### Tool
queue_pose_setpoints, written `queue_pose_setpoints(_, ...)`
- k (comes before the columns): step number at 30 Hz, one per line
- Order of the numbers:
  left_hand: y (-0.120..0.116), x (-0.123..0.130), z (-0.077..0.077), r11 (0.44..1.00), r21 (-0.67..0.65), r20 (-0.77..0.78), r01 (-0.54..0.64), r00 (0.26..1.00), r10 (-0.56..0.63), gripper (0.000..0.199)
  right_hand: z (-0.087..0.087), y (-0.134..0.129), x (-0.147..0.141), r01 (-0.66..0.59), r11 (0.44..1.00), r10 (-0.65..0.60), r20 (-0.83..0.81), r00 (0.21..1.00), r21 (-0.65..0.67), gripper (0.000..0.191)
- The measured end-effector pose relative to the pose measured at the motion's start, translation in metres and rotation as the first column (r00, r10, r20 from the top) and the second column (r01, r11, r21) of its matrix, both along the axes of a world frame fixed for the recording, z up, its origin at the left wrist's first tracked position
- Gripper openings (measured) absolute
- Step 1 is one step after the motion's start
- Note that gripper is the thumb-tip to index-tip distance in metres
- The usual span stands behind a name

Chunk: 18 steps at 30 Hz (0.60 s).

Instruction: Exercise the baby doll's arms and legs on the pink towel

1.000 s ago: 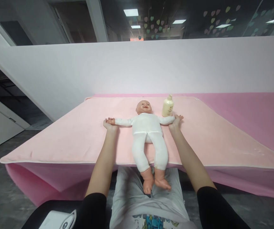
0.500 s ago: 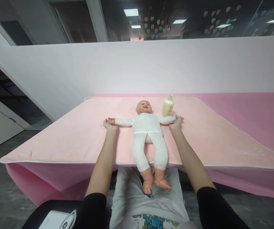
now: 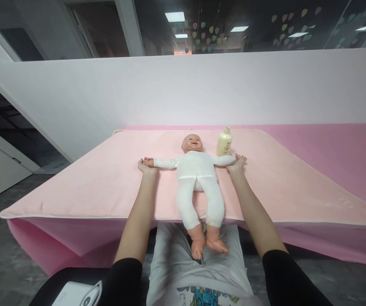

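Observation:
A baby doll [image 3: 197,165] with a white cloth body lies face up on a pale pink blanket [image 3: 90,182]. Its head points away from me, and its bare feet hang past the table's front edge above my lap. Both doll arms are stretched out sideways. My left hand [image 3: 147,166] is closed around the doll's hand on the left. On the other side, my right hand [image 3: 236,165] grips the doll's other hand, whose fingertips stick out beyond mine. Just behind that arm stands a pale yellow pump bottle [image 3: 224,141], upright.
A brighter pink cover [image 3: 329,153] shows under the blanket and hangs over the front. Behind the table rises a white wall [image 3: 183,89] with dark glass above. A phone [image 3: 77,293] lies on a black seat at lower left.
My right hand, with the doll's hand in it, has shifted very slightly to the right. Everything else looks the same.

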<state>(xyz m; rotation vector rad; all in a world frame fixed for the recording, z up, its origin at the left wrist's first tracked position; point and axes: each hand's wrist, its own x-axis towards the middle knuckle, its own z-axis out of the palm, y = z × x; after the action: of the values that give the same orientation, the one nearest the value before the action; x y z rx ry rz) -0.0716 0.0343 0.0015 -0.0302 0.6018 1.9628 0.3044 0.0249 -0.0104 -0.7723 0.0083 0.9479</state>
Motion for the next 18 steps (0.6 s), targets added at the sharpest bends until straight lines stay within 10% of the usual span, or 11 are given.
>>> queue_pose_setpoints(18, 0.002, -0.002, -0.001, 1.0, 0.001, 0.014, 0.015, 1.0, -0.015, 0.023, -0.01, 0.006, 0.004, -0.008, 0.997, 0.004, 0.052, 0.999, 0.075, 0.017)
